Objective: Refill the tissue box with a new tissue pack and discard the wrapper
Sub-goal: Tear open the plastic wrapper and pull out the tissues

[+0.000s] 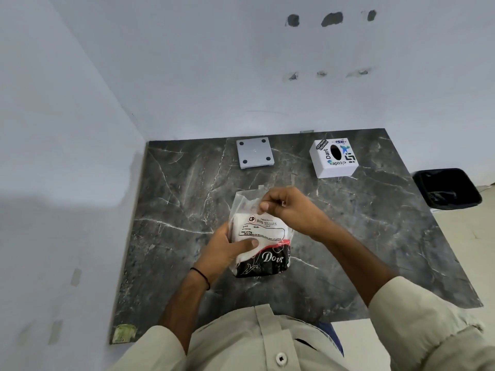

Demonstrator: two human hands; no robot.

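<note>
A tissue pack [263,231] in a clear plastic wrapper with black and red print stands at the middle of the dark marble table [171,199]. My left hand [227,249] grips its left side, thumb across the front. My right hand [288,207] pinches the loose top of the wrapper. The white tissue box [333,158], covered in stickers and with an oval slot on top, sits at the back right. Its grey square base plate [255,156] lies apart from it at the back middle, feet up.
A black bin [447,188] stands on the floor just past the table's right edge. White walls close in the table at the back and on the left. A torn sticker [123,333] marks the table's near left corner.
</note>
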